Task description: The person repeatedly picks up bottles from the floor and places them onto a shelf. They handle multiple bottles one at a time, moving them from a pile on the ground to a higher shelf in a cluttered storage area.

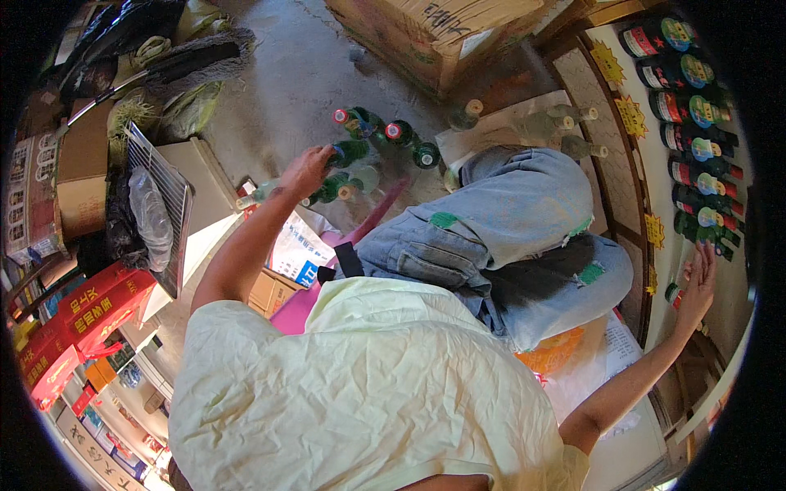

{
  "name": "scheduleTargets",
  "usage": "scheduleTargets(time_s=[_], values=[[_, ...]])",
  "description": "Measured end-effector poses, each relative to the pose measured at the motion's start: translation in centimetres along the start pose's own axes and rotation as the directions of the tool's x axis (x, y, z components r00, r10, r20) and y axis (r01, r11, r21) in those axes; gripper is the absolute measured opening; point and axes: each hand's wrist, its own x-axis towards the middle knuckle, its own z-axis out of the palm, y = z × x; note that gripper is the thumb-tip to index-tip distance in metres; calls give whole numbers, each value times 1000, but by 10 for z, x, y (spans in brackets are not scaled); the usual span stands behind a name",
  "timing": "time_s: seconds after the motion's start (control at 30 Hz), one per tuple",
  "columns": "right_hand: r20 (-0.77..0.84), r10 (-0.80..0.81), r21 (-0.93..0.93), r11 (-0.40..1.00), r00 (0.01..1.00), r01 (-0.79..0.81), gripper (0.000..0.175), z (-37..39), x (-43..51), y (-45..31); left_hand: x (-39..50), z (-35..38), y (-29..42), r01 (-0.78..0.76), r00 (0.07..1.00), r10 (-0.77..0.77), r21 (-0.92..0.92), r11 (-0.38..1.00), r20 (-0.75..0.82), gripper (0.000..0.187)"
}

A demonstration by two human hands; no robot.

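Observation:
My left hand (312, 170) is closed around one end of a green glass bottle (351, 152) low over the concrete floor. Beside it two green bottles with red caps (398, 132) stand upright, with another dark green bottle (426, 155) near them. More green and clear bottles (334, 189) are just below that hand. At the far right my right hand (699, 282) reaches onto a pale shelf, its fingertips at the nearest green bottle (706, 234) of a labelled row. Whether those fingers grip it is unclear. A small red-labelled bottle (674, 296) is beside this hand.
Clear glass bottles (546, 123) are by the shelf, ahead of my bent knees. A large cardboard box (430, 37) sits on the floor ahead. Yellow starburst tags (631, 116) line the shelf edge. To the left are a wire rack (184, 202) and red cartons (92, 319).

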Motion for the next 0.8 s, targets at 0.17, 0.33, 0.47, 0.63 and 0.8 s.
scheduleTargets(time_s=[0.17, 0.33, 0.47, 0.63, 0.8], values=[[26, -152, -34, 988, 988, 153, 40, 12, 0, -41, -26, -45, -18, 114, 993, -114, -84, 990, 3, 24], [39, -226, 85, 971, 973, 222, 36, 53, 3, -85, -44, -149, 10, 430, 886, -423, -4, 903, -189, 35], [65, -413, 230, 892, 908, 389, 34, 90, -8, -151, -59, -243, 58, 502, 826, -421, 151, 851, -376, 44], [219, -675, 649, 640, 704, 412, 25, 137, -71, -276, -79, -310, 113, 309, 823, -104, 288, 906, -558, 48], [-13, -793, 721, 414, 609, 555, 39, 172, -100, -328, -48, -362, 218, 86, 882, 46, 255, 963, -469, 50]])
